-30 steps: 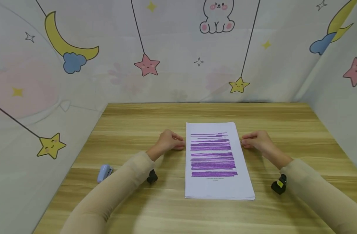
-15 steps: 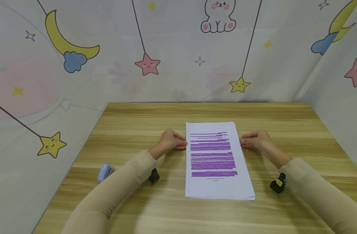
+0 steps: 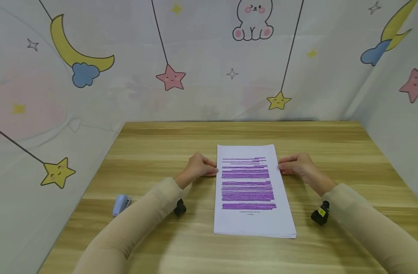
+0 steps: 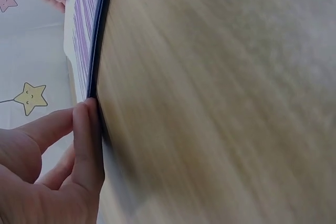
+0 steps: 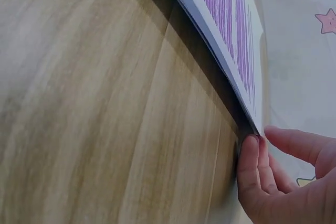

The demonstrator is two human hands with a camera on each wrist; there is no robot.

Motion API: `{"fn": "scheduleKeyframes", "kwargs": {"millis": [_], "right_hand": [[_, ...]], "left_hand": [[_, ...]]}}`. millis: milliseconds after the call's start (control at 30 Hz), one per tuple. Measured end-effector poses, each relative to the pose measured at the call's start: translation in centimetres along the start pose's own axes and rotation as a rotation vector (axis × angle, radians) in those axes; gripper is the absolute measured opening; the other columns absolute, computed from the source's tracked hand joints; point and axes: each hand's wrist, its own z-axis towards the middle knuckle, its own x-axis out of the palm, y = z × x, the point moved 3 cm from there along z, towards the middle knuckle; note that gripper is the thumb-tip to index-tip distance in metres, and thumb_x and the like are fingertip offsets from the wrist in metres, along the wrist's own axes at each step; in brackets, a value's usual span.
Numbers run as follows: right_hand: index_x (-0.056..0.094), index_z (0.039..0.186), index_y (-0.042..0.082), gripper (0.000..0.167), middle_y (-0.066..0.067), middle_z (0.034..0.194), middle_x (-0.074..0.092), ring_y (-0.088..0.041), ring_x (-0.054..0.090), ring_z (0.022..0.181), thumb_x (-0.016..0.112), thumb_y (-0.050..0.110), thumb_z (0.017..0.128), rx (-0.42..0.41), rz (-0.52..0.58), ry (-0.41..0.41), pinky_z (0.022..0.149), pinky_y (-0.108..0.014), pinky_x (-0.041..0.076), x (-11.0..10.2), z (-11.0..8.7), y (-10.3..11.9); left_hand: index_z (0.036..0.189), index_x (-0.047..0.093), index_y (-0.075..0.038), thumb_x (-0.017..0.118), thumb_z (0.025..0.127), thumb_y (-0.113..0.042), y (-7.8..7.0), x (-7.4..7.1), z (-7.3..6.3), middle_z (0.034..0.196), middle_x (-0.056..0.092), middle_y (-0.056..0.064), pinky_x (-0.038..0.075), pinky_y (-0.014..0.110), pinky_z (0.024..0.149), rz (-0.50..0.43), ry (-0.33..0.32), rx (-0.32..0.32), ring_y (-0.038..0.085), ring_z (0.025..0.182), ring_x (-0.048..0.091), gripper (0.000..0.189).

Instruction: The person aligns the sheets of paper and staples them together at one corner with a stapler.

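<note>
A stack of white paper sheets (image 3: pixel 255 226) lies on the wooden table, its top sheet covered with rows of purple lines. At the stack's left edge, my left hand (image 3: pixel 198 167) touches the paper with its fingertips; in the left wrist view, the fingers (image 4: pixel 86 145) are fairly straight and meet the edge. My right hand (image 3: pixel 299 166) touches the opposite edge. The right wrist view shows its fingers (image 5: pixel 251 166) against the edge, with the thumb just beside the paper's corner side. Sheet ends are slightly offset at the near edge.
A small light blue stapler (image 3: pixel 121 205) rests on the table (image 3: pixel 154 148) at the left, near the left forearm. Black wrist cameras hang below both sleeves. A patterned cloth (image 3: pixel 209 45) with stars and moons stands behind and at the sides.
My left fingertips came in to the paper's left edge. The right hand shifted slightly left against the other edge, and the sheets at the far right corner look more even. The view tilted slightly.
</note>
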Motion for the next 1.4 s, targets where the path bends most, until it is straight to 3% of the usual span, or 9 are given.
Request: {"fn": "scheduleKeyframes", "kwargs": {"millis": [300,733,1000,1167,1400], "right_hand": [[0.048,0.128,-0.025,0.043,-0.001,0.080,0.070,-0.009,0.068,0.070,0.065,-0.009,0.091,-0.006,0.028,0.001,0.069,-0.027,0.060,0.6,0.2,-0.1],[0.054,0.124,-0.020,0.037,0.001,0.078,0.070,-0.011,0.069,0.069,0.066,-0.007,0.092,0.025,0.083,0.006,0.068,-0.027,0.060,0.4,0.3,-0.4],[0.070,0.099,-0.004,0.009,0.000,0.078,0.071,-0.012,0.069,0.071,0.068,-0.007,0.090,0.018,0.138,0.006,0.071,-0.028,0.060,0.0,-0.4,0.6],[0.069,0.098,-0.001,0.006,0.000,0.082,0.070,-0.014,0.068,0.073,0.070,-0.002,0.091,-0.019,0.145,-0.011,0.075,-0.028,0.059,-0.3,-0.8,1.6],[0.070,0.100,0.003,0.009,0.001,0.090,0.070,-0.012,0.068,0.081,0.072,0.005,0.092,-0.194,0.188,-0.023,0.083,-0.025,0.057,-0.6,-2.3,4.1]], "left_hand": [[0.098,0.075,0.008,0.078,0.084,0.002,0.0,0.1,-0.4,0.091,0.074,0.016,0.060,0.028,0.070,0.052,-0.001,0.016,0.017,0.075,0.072,0.016],[0.098,0.072,0.010,0.076,0.084,0.007,0.2,0.3,-0.1,0.085,0.073,0.016,0.061,0.029,0.069,-0.018,-0.006,0.011,0.015,0.069,0.069,0.015],[0.102,0.071,0.009,0.074,0.086,0.006,-0.3,0.1,-0.4,0.090,0.073,0.018,0.061,0.031,0.072,-0.076,-0.014,0.006,0.018,0.073,0.071,0.017],[0.106,0.070,0.009,0.073,0.088,0.003,-1.2,-0.5,-0.8,0.097,0.072,0.020,0.060,0.034,0.078,-0.105,-0.040,0.059,0.021,0.082,0.071,0.019],[0.107,0.070,0.006,0.072,0.091,-0.002,-3.7,-1.8,-1.5,0.099,0.069,0.017,0.058,0.042,0.086,-0.129,-0.060,0.199,0.029,0.090,0.070,0.018]]}}
